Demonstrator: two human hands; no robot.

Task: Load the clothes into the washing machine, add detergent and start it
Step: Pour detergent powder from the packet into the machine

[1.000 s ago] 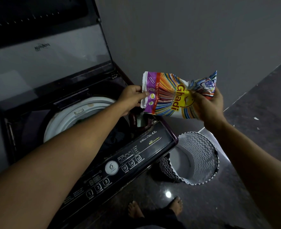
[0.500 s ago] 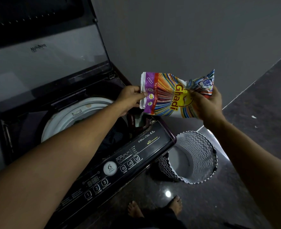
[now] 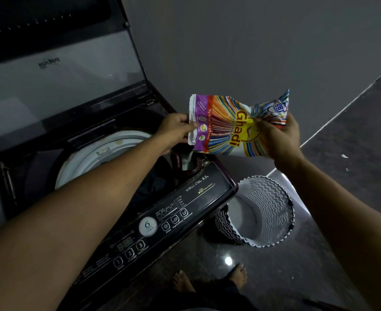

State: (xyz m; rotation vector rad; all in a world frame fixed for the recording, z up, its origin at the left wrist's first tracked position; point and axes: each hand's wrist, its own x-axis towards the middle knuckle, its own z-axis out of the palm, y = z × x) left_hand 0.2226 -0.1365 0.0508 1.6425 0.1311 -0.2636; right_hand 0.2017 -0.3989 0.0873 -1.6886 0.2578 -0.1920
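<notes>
Holding a detergent packet (image 3: 234,126) at the centre of the frame, both hands keep it in the air above the right end of the washing machine (image 3: 109,176). The left hand (image 3: 176,131) has its grip closed on the packet's left, purple end; the right hand (image 3: 279,135) has its grip closed on the crumpled right end. The packet's long axis runs nearly level from left to right, with the left end pointing down towards the small detergent drawer (image 3: 186,161) directly under it. So the left hand is nearer the drawer. Dark clothes (image 3: 151,185) lie in the drum; the lid (image 3: 61,75) stands open at upper left. A basket (image 3: 263,212) lies on the floor at lower right.
</notes>
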